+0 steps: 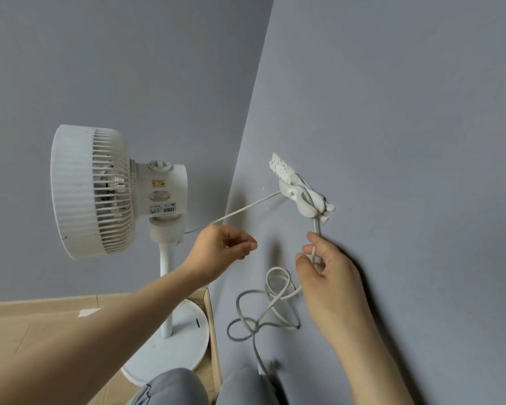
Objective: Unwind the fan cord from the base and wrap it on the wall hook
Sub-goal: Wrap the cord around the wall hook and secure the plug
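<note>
A white pedestal fan (pixel 100 191) stands at the left on its round base (pixel 173 343). Its white cord (pixel 246 207) runs taut from the fan's neck up to a white wall hook (pixel 300 197) stuck on the grey wall at the right. The cord passes over the hook and drops down. My left hand (pixel 222 252) pinches the taut stretch left of the hook. My right hand (pixel 324 267) grips the hanging part just below the hook. Below it, loose loops of the cord (pixel 263 311) dangle against the wall, and the plug end (pixel 268 368) hangs at the bottom.
Two grey walls meet in a corner behind the fan. A wooden floor (pixel 27 323) and a wooden skirting strip (pixel 214 331) run along the wall's foot. My knees in grey trousers (pixel 170 387) are at the bottom edge.
</note>
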The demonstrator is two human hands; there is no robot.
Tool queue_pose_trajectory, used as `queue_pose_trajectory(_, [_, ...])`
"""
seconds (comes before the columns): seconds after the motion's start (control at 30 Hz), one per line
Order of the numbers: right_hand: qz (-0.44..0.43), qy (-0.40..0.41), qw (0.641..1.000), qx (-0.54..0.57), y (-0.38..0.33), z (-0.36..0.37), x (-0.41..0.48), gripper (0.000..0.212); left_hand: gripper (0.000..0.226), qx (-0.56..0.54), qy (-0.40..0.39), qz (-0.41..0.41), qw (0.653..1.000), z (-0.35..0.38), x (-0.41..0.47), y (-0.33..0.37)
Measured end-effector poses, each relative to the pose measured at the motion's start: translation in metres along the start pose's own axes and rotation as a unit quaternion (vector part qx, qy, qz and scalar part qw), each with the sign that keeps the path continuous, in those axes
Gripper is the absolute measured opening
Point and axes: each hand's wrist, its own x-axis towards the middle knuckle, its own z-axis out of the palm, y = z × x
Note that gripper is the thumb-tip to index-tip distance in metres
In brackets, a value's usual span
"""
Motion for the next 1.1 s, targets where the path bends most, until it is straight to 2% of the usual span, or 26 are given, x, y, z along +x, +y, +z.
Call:
queue_pose_trajectory(0.23, [0.027,-0.037,0.996,0.083,0.016,0.009,0.007,0.038,0.01,-0.006,-0.036,-0.063,0.997,0.004,-0.028,-0.024])
queue_pose_trajectory(0.47, [0.038,-0.063,0.973,0.218,0.018,0.023,0.015,0.034,0.034,-0.029,-0.077,-0.07,0.994,0.004,-0.034,-0.031])
queue_pose_trajectory(0.6, [0.036,-0.074,0.955,0.285,0.019,0.028,0.017,0.032,0.052,0.013,-0.083,-0.072,0.994,0.004,-0.033,-0.04])
queue_pose_trajectory(0.7, [0.031,-0.075,0.95,0.303,0.021,0.031,0.019,0.033,0.045,0.034,-0.096,-0.072,0.992,0.009,-0.034,-0.044])
queue_pose_trajectory(0.83, [0.019,-0.074,0.948,0.308,0.025,0.032,0.02,0.033,0.013,0.063,-0.09,-0.052,0.993,0.017,-0.035,-0.05])
queue_pose_trajectory(0.9, [0.003,-0.067,0.956,0.287,0.027,0.033,0.021,0.031,0.006,0.064,-0.078,-0.051,0.994,0.019,-0.035,-0.051])
queue_pose_trajectory(1.03, [-0.012,-0.046,0.966,0.254,0.035,0.042,0.021,0.028,0.012,0.057,-0.054,-0.056,0.995,0.018,-0.037,-0.057])
queue_pose_trajectory(1.1, [-0.021,-0.03,0.967,0.25,0.039,0.047,0.021,0.028,0.013,0.008,-0.034,-0.081,0.996,0.014,-0.04,-0.064])
